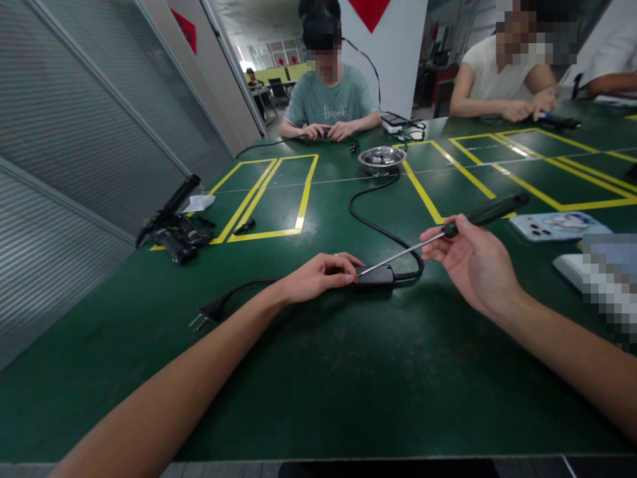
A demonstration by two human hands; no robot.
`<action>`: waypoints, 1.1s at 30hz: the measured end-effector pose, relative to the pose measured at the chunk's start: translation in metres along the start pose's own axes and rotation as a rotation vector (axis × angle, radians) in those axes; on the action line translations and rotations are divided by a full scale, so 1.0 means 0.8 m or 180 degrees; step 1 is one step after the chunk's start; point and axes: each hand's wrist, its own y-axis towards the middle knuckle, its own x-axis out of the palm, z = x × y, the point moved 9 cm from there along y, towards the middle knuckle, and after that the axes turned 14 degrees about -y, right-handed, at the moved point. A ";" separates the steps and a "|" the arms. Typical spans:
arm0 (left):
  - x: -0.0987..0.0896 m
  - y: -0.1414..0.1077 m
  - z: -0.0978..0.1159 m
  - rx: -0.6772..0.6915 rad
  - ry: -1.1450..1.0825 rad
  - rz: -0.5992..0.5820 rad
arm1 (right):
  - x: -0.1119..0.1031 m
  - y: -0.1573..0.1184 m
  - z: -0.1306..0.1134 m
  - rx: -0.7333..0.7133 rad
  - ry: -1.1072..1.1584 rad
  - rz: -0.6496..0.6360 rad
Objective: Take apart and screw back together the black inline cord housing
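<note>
A black box (375, 277) with a cable at each end lies on the green table (348, 378). My left hand (323, 275) is closed on its left end. In my right hand (472, 262) is a screwdriver (490, 211), its dark handle tilted up to the right. The metal shaft slants down to the left, and its tip is at the box's left part, beside my left fingertips. From the box, one cord leads left to a plug (209, 313); the thicker cable (381, 229) curves toward a metal bowl (382, 159).
Black parts (179, 229) and a small black piece (244, 226) lie at the left. A phone (560, 226) and a white object (572, 269) are at the right. Two people (326, 99) (507, 79) handle dark items across the table.
</note>
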 end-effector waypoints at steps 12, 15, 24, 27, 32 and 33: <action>-0.003 0.002 -0.012 -0.0087 -0.0148 0.0148 | -0.004 0.002 0.000 -0.0039 -0.0069 0.0050; -0.004 0.003 -0.014 -0.0102 -0.0140 0.0176 | 0.001 0.000 -0.003 -0.0106 -0.0123 -0.0046; -0.003 0.004 -0.009 -0.0049 -0.0204 0.0227 | 0.016 -0.013 -0.018 -0.0455 -0.0450 -0.0205; -0.002 0.004 -0.009 -0.0055 -0.0218 0.0201 | 0.015 -0.015 -0.025 -0.0640 -0.0834 -0.0164; -0.003 0.004 -0.012 -0.0054 -0.0204 0.0205 | 0.004 -0.015 -0.038 -0.0874 -0.1680 0.0262; -0.003 0.004 -0.013 -0.0059 -0.0205 0.0206 | 0.003 -0.015 -0.038 -0.0858 -0.1656 0.0287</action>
